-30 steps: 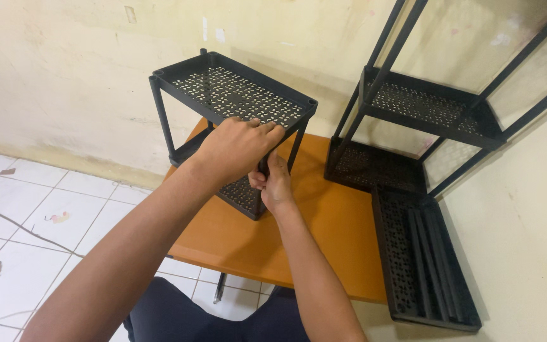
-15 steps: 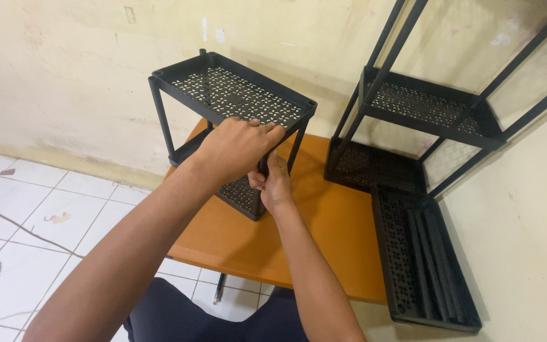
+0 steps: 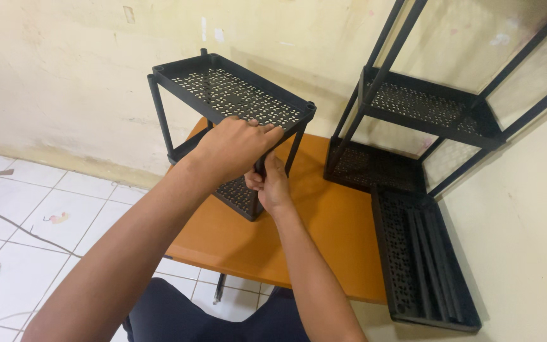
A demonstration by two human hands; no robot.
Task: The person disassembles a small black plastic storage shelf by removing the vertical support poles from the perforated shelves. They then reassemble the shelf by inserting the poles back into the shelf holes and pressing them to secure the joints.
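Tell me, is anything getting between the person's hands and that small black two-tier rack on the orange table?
Nothing visible does. The left hand already rests on the near edge of the rack's top shelf, and the right hand grips the near corner post just beneath it. The taller rack and the loose shelf sit off to the right.

small rack [image 3: 229,95] on table [image 3: 324,234]; tall rack [image 3: 425,107] right.

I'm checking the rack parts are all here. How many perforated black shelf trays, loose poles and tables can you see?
Perforated black shelf trays: 5 (two in the small rack, two in the tall rack, one loose tray)
Loose black poles in the loose tray: about 4
Orange table: 1
Total: about 10
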